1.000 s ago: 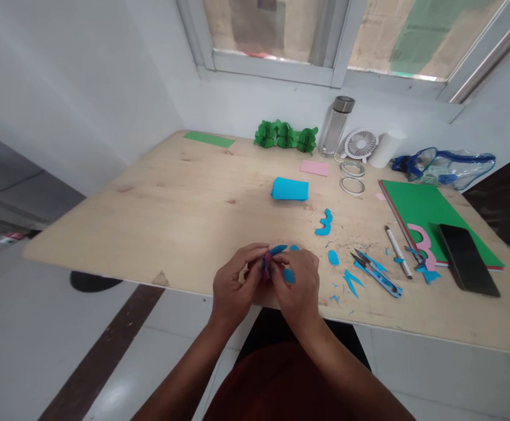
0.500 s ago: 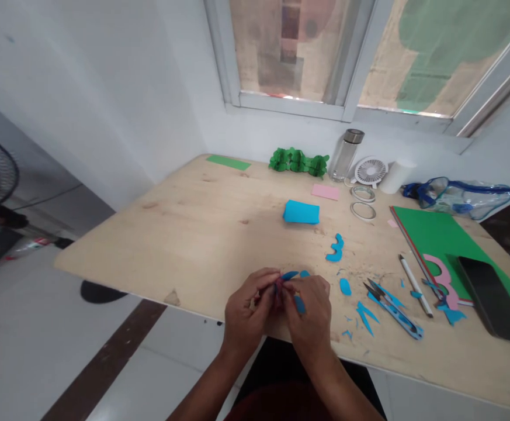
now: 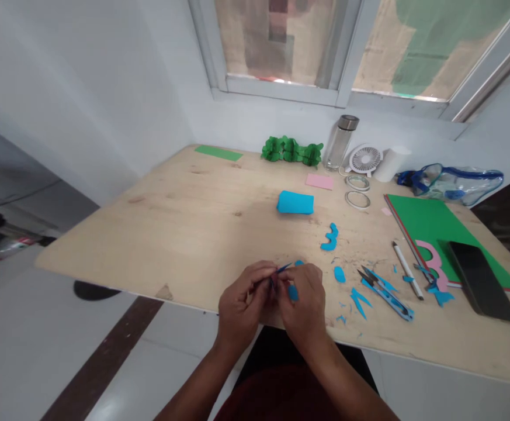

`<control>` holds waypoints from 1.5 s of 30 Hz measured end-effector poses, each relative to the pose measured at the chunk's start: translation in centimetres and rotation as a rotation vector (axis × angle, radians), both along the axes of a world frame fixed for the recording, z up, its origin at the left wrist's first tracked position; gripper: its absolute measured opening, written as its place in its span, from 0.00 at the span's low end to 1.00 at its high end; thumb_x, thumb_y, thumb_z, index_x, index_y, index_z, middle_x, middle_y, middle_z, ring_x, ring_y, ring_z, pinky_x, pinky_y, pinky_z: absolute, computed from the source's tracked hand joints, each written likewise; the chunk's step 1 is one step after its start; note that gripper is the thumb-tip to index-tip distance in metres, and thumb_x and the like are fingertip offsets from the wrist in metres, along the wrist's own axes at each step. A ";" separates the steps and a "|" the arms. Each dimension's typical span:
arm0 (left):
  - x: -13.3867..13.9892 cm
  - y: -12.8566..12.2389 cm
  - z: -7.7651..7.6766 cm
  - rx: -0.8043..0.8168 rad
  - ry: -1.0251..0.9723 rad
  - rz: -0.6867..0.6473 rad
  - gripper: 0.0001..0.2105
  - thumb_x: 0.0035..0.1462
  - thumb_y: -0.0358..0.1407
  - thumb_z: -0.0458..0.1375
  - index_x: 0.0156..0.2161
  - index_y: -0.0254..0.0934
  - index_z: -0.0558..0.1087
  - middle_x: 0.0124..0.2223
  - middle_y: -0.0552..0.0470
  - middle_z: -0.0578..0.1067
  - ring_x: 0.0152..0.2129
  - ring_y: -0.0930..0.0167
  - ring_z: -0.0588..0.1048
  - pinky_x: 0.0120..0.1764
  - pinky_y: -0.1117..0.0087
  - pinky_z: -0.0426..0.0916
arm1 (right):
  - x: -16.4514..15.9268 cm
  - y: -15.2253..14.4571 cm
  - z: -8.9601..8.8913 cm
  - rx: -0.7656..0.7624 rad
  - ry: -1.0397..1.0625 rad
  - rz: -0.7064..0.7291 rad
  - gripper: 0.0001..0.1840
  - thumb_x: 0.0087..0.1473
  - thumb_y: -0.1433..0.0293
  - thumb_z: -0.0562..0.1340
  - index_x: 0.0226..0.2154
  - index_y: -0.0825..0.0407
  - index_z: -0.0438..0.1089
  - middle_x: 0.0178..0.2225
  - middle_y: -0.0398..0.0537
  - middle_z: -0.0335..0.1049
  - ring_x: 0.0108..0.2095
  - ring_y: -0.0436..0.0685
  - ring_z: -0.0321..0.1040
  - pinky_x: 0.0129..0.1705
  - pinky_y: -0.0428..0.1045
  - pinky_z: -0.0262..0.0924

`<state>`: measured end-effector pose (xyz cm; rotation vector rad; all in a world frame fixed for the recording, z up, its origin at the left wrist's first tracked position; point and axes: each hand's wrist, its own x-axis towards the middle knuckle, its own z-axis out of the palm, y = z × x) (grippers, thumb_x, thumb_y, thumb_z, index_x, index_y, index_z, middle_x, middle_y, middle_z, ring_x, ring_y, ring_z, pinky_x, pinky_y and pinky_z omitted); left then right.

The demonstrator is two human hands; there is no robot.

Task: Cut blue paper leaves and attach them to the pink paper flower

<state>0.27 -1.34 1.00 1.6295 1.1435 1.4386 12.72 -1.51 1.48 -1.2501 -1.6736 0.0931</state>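
I have a small blue paper piece [image 3: 283, 268] raised between the fingertips at the table's [image 3: 171, 222] front edge; only its tip shows, so I cannot tell how finished it is. My left hand [image 3: 239, 301] and right hand [image 3: 305, 298] are each pinched on it, thumbs nearly meeting.

I judge some cutting done: the thread snips [image 3: 397, 304] lie unused to the right of my 2 hands, near blue offcuts [image 3: 358, 299]. 1 scalloped blue strip [image 3: 333, 241] lies cut out farther from the front edge, and 1 scalloped pink strip [image 3: 441, 283] overlaps the green card [image 3: 430, 219] toward the table's right edge.

The folded blue paper [image 3: 295, 202], nearer the back edge, looks uncut, perhaps work left. Along that back edge, the green paper garland [image 3: 290, 150] seems complete.
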 end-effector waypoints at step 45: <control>-1.9 0.9 -2.0 -0.099 0.258 0.135 0.22 0.55 0.40 0.55 0.55 0.40 0.65 0.52 0.46 0.73 0.49 0.63 0.72 0.52 0.58 0.65 | 1.0 -3.0 0.3 -0.163 0.172 0.022 0.09 0.55 0.72 0.54 0.37 0.50 0.69 0.35 0.47 0.74 0.39 0.56 0.71 0.44 0.53 0.60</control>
